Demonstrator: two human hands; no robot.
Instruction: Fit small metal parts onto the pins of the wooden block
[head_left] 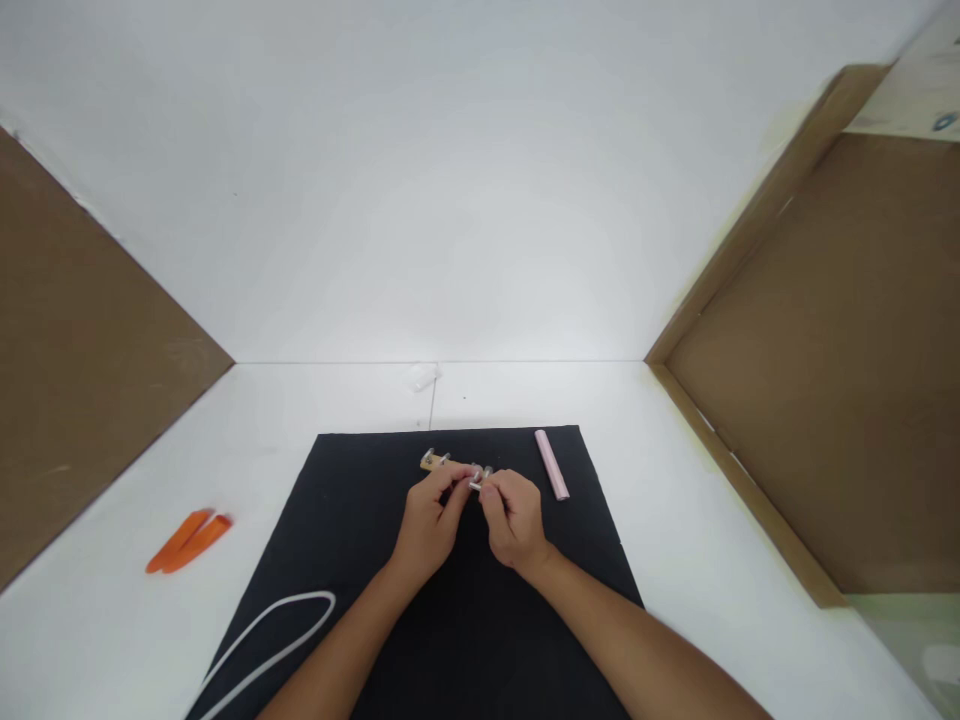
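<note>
Both hands meet over the upper middle of a black mat (345, 520). My left hand (431, 520) is closed, thumb and fingers pinched at the small silver metal parts; what exactly it grips is partly hidden. My right hand (514, 515) is closed too, its thumb and forefinger pinching a small silver metal piece (475, 486). Just behind the fingers lies a light wooden strip (429, 462) with several small silver metal fittings on it. The left fingers cover much of the strip. A pink rolled tube (552, 465) lies to the right of my right hand.
Two orange strips (187, 541) lie on the white table (262, 440) at left. A white cord (296, 598) loops over the mat's lower left. Clear crumpled plastic (424, 377) sits near the back wall. Brown panels (825, 350) flank both sides.
</note>
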